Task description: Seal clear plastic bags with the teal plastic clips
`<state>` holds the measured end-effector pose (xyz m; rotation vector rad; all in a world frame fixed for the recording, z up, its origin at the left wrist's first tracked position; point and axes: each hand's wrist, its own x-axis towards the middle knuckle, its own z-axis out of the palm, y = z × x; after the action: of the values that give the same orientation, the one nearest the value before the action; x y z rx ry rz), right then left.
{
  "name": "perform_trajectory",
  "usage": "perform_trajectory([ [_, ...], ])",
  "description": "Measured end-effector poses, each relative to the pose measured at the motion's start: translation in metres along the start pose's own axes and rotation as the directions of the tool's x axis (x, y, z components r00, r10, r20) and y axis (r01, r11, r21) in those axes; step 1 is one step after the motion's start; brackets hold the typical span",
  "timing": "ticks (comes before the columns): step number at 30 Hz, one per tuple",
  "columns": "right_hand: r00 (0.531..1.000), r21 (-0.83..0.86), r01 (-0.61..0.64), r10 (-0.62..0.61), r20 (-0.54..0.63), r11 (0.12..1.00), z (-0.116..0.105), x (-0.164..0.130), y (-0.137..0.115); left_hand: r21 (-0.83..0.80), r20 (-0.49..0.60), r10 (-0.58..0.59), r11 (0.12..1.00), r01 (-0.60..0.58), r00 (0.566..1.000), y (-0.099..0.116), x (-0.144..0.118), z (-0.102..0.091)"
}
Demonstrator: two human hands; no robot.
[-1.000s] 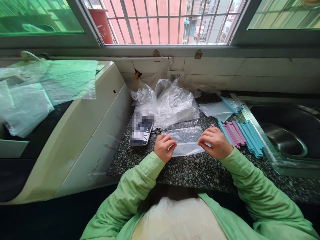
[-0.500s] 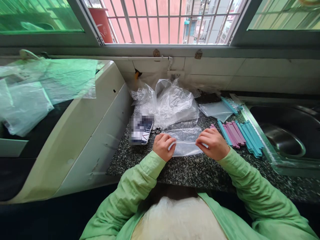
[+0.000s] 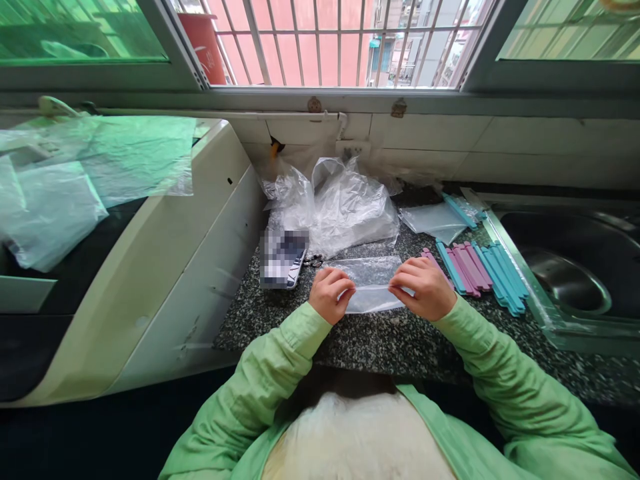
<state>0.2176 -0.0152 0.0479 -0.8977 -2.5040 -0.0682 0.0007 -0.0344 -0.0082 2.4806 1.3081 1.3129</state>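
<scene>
A small clear plastic bag (image 3: pixel 373 301) lies between my hands at the middle of the speckled counter, with a fold line running across it. My left hand (image 3: pixel 333 293) pinches its left side between thumb and fingers. At the other side, my right hand (image 3: pixel 423 288) grips the bag the same way. Just right of my right hand lie pink sealing clips (image 3: pixel 470 267) and blue sealing clips (image 3: pixel 500 273) in a row of long thin sticks. Another clear bag (image 3: pixel 435 220) with a blue stick along its edge rests behind them.
A heap of crumpled clear plastic (image 3: pixel 345 207) stands behind my hands, against the tiled wall. Left of it lies a phone (image 3: pixel 295 263). A steel sink (image 3: pixel 570 280) is at the right, and a large pale machine (image 3: pixel 200 247) draped with plastic stands at the left.
Both hands have come slightly closer together along the bag. They still pinch its two sides, and the other things lie where they were.
</scene>
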Motion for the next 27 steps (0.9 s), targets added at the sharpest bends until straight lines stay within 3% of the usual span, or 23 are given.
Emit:
perform_trajectory([
  [12,0.997,0.124,-0.074,0.077,-0.019,0.990,-0.013,-0.006,0.020,-0.025,-0.010,-0.031,0.999,0.031,0.999,-0.001,0.002,-0.003],
  [27,0.995,0.083,-0.062,0.068,-0.069,0.995,-0.010,-0.005,0.013,0.002,0.024,-0.095,0.995,0.095,0.995,0.000,0.002,0.001],
])
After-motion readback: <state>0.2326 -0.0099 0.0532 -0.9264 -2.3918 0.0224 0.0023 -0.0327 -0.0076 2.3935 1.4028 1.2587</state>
